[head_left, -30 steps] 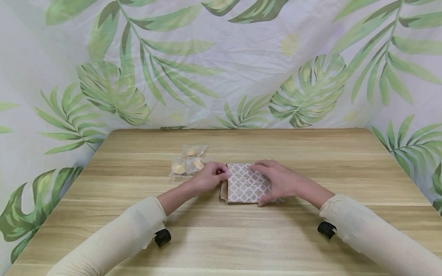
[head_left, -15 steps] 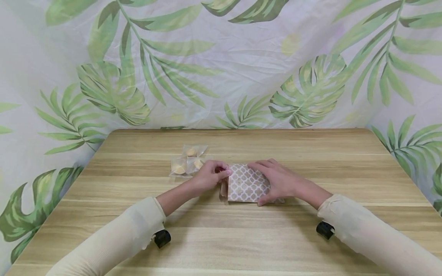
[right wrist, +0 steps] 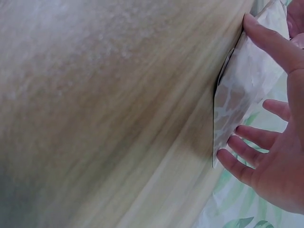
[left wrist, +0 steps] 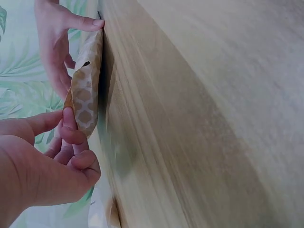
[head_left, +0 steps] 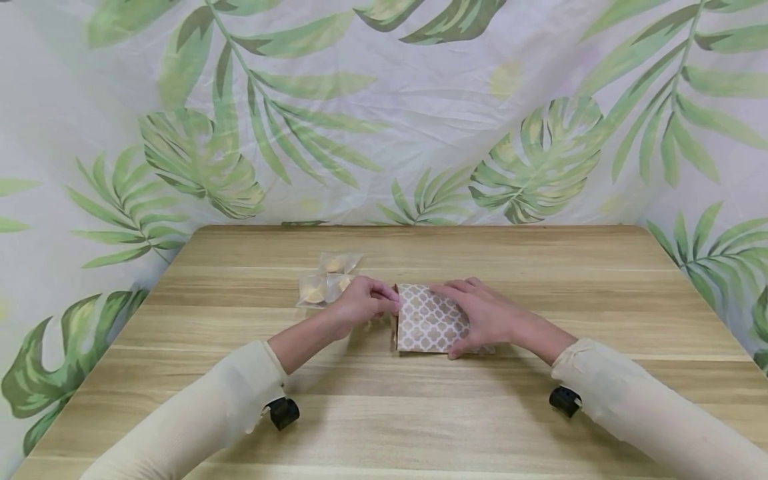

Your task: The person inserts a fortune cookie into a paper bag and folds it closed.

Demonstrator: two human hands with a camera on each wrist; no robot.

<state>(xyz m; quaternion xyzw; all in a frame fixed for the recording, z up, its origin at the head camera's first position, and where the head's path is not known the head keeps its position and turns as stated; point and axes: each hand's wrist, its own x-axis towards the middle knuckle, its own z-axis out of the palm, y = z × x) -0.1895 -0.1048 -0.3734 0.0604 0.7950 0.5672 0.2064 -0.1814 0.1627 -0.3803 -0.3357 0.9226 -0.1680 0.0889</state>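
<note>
A brown paper bag (head_left: 433,323) with a white lattice print lies flat on the wooden table, its edge with a brown fold toward the left. At that edge my left hand (head_left: 360,303) has its fingertips on the paper. The left wrist view shows the left hand (left wrist: 45,166) pinching the bag's brown edge between its fingers. Across the bag's right half spreads my right hand (head_left: 489,313), thumb on the near edge and fingers at the far edge. In the right wrist view the right hand (right wrist: 278,161) holds the patterned paper bag (right wrist: 237,92) between thumb and fingertips.
Behind my left hand lie several clear packets (head_left: 312,291), each with a pale yellow piece inside. One packet is partly covered by that hand. The table (head_left: 384,427) reaches back to a leaf-print cloth (head_left: 420,120). A black device (head_left: 283,413) hangs under each sleeve.
The left fingertips have shifted a little at the bag's left edge. The brown side fold that stuck out there now shows less. My right hand stays in place.
</note>
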